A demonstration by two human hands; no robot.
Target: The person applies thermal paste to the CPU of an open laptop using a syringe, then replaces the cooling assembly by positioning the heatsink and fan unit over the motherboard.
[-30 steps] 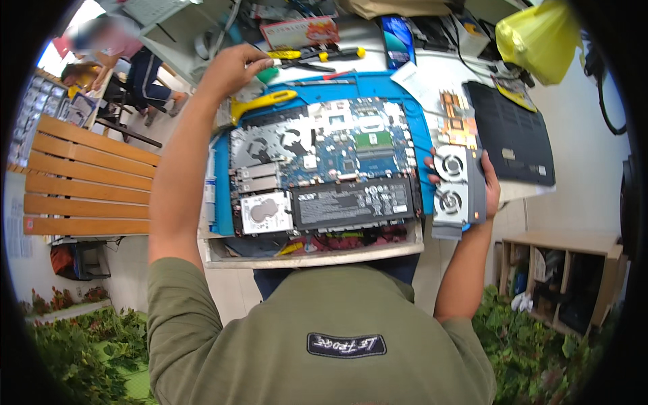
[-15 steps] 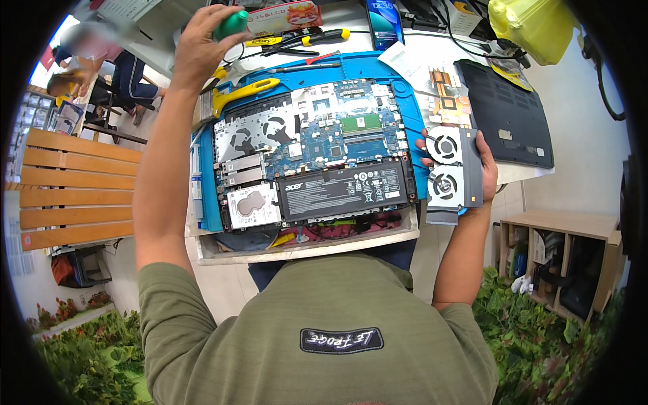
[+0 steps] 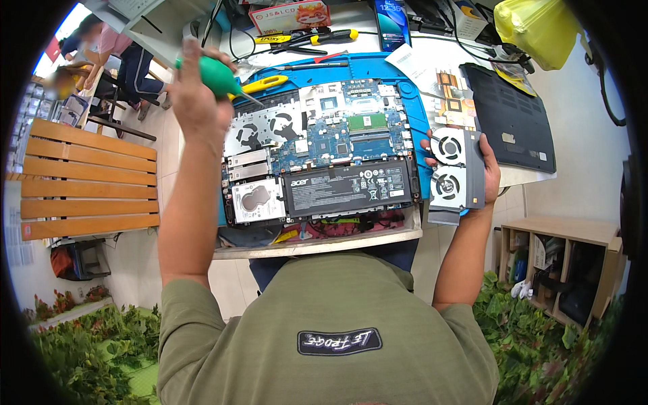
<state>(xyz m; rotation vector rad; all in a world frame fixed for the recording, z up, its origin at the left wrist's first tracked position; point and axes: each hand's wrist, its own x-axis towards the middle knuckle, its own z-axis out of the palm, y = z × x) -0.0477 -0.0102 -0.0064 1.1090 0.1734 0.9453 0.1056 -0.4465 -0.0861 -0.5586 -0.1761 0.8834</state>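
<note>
My left hand [image 3: 196, 101] is closed around a green rubber air blower [image 3: 217, 77], whose thin nozzle points down and right over the laptop's upper left part. In my right hand [image 3: 491, 172] is a twin-fan laptop cooling unit [image 3: 453, 164], held upright by its edges just right of the laptop. The opened laptop base lies before me, showing its blue motherboard [image 3: 320, 148], green memory module [image 3: 366, 122], black battery [image 3: 347, 191] and hard drive [image 3: 256, 200]. Two dark fan cut-outs show in its silver frame [image 3: 260, 129].
Beneath the laptop is a blue work mat [image 3: 417, 111]. A black laptop bottom cover [image 3: 511, 125] and a copper heat sink [image 3: 459, 102] lie to the right. Pliers [image 3: 300, 50], a yellow-handled brush [image 3: 270, 83] and a phone [image 3: 393, 27] are behind. Two people are at far left.
My left hand has come down and right with the blower, its nozzle now turned toward the laptop. My right hand holds the fan unit nearly still.
</note>
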